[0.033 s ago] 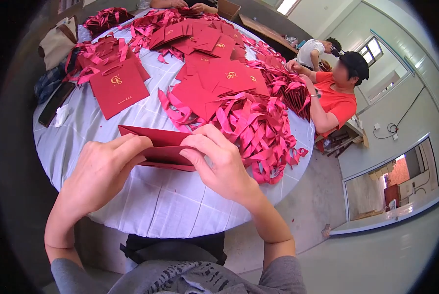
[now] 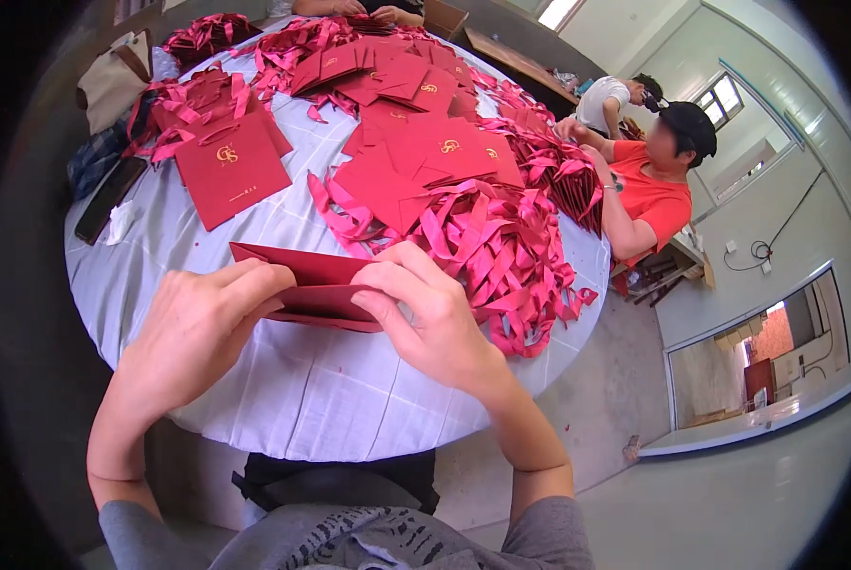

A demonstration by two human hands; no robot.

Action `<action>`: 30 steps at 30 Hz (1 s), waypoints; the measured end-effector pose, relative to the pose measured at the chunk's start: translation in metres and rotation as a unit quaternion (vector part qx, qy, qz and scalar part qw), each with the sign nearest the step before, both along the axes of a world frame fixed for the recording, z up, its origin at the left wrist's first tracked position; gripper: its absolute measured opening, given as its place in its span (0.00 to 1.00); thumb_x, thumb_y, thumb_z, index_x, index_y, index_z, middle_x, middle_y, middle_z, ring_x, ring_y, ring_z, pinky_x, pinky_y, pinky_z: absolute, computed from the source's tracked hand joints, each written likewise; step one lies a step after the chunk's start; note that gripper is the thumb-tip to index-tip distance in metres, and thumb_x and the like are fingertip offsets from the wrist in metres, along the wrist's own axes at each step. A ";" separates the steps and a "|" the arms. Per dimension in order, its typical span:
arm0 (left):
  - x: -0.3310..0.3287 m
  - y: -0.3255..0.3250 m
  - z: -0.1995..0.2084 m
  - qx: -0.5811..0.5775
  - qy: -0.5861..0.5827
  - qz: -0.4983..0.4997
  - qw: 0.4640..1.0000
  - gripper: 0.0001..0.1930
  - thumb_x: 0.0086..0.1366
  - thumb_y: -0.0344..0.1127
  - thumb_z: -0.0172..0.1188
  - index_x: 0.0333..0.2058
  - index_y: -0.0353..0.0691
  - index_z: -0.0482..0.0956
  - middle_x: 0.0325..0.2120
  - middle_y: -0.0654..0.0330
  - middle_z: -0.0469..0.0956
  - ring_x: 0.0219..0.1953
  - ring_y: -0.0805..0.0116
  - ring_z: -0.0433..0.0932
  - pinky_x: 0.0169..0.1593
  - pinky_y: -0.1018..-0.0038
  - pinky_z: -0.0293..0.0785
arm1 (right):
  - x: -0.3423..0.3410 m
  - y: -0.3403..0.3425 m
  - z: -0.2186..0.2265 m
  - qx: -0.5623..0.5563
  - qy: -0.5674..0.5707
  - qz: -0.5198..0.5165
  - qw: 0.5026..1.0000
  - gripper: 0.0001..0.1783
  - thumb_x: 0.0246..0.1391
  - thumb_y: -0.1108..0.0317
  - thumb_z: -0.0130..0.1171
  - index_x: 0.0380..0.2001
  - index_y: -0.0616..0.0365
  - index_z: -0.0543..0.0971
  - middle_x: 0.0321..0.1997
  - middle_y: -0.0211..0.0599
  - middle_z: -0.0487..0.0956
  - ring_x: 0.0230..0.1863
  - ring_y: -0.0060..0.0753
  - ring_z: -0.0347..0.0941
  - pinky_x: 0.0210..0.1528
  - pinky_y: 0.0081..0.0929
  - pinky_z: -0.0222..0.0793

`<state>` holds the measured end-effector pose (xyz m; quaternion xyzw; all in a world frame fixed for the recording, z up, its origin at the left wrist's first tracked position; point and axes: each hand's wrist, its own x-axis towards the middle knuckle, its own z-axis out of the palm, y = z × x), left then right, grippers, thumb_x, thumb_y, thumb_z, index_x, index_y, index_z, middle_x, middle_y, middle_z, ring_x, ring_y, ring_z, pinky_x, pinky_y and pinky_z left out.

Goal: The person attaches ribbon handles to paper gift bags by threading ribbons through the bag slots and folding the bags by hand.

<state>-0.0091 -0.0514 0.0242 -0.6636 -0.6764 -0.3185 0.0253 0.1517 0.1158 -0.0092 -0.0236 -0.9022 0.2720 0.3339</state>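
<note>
While the dark red, flat-sided paper bag is held mouth-up over the near part of a round table under a pale, lined cloth, each hand keeps to one side of it. The left hand pinches it with bent fingers, the right hand grips the opposite end with its thumb on the near wall; fingertips inside are hidden. This two-sided hold probably keeps the walls parted, as a gap shows between them. Beyond the right hand lies a tangled heap of glossy pink ribbons, and behind that a spread of flat red paper bags, perhaps placed there for easy reach. Another red square bag with gold print lies farther left, near a dark, oblong phone.
</note>
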 end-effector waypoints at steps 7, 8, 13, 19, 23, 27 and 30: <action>-0.032 0.008 -0.007 0.049 -0.047 0.011 0.998 0.06 0.55 0.23 0.58 0.32 0.36 0.74 0.23 0.52 0.77 0.24 0.56 0.77 0.28 0.69 0.71 | -0.012 0.080 0.028 -0.057 0.010 -0.030 0.998 0.11 0.56 0.79 0.50 0.41 0.65 0.78 0.38 0.35 0.76 0.38 0.24 0.74 0.41 0.20 0.69; -0.034 0.010 -0.005 0.049 -0.049 0.015 0.998 0.06 0.55 0.23 0.58 0.32 0.36 0.74 0.23 0.52 0.77 0.24 0.56 0.77 0.28 0.69 0.71 | -0.018 0.094 0.027 0.015 -0.005 -0.079 0.997 0.09 0.54 0.77 0.53 0.37 0.62 0.81 0.35 0.36 0.77 0.36 0.27 0.74 0.38 0.22 0.68; -0.035 0.031 -0.009 0.048 -0.070 0.054 0.995 0.05 0.55 0.25 0.58 0.32 0.36 0.76 0.24 0.53 0.77 0.24 0.58 0.77 0.29 0.70 0.71 | -0.032 0.142 -0.006 0.198 -0.140 -0.207 0.948 0.07 0.47 0.69 0.62 0.31 0.56 0.82 0.32 0.40 0.76 0.40 0.42 0.72 0.43 0.32 0.68; -0.046 0.034 -0.009 0.050 -0.015 0.038 0.998 0.07 0.55 0.26 0.58 0.34 0.37 0.78 0.27 0.53 0.78 0.30 0.55 0.78 0.35 0.67 0.71 | -0.037 0.145 -0.012 0.265 -0.121 -0.196 0.936 0.06 0.44 0.67 0.63 0.24 0.57 0.79 0.30 0.38 0.76 0.38 0.43 0.71 0.40 0.38 0.67; -0.056 0.031 -0.004 0.030 0.060 0.025 0.997 0.08 0.56 0.26 0.57 0.36 0.38 0.79 0.29 0.54 0.79 0.32 0.55 0.78 0.37 0.66 0.71 | -0.040 0.135 0.022 0.148 0.009 -0.126 0.981 0.04 0.47 0.74 0.60 0.28 0.62 0.77 0.28 0.41 0.78 0.32 0.41 0.75 0.37 0.33 0.69; -0.071 0.039 -0.008 0.037 0.008 -0.036 0.999 0.08 0.56 0.27 0.57 0.36 0.38 0.79 0.30 0.55 0.80 0.33 0.54 0.77 0.39 0.64 0.70 | -0.045 0.075 0.090 -0.026 0.137 -0.069 0.988 0.03 0.58 0.76 0.53 0.35 0.63 0.74 0.31 0.34 0.79 0.34 0.21 0.75 0.37 0.16 0.69; -0.082 0.045 -0.022 0.056 -0.103 -0.019 0.993 0.06 0.59 0.26 0.58 0.36 0.35 0.78 0.27 0.53 0.78 0.29 0.62 0.78 0.34 0.72 0.71 | -0.040 0.026 0.110 -0.052 0.251 -0.031 0.966 0.04 0.58 0.78 0.52 0.37 0.66 0.72 0.32 0.38 0.79 0.32 0.22 0.76 0.36 0.15 0.71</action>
